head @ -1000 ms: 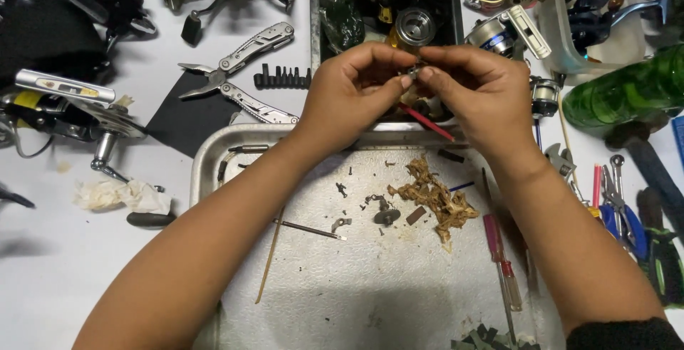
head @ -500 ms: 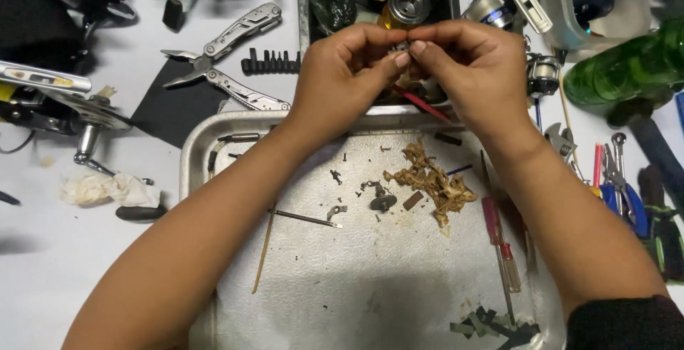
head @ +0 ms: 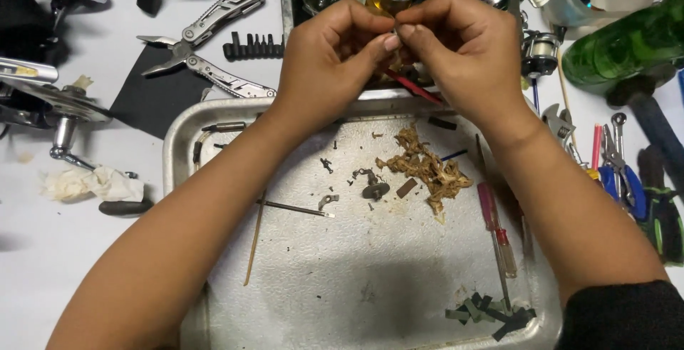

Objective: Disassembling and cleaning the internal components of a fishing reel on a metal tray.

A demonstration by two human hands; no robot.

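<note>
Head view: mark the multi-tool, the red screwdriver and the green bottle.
multi-tool (head: 206,40), head view, on a handle.
red screwdriver (head: 491,218), head view, on its handle.
green bottle (head: 627,44), head view, on its body.

There is a single view, from a camera worn on the person's head. It looks steeply down, almost straight onto the white surface (head: 43,264), and faces forward along the forearms, which enter from the bottom edge. It sits close: the tray (head: 178,150) fills the middle and lower frame, and both hands (head: 399,44) meet near the top centre. Tools at the left, right and top edges are cut off by the frame.
</note>
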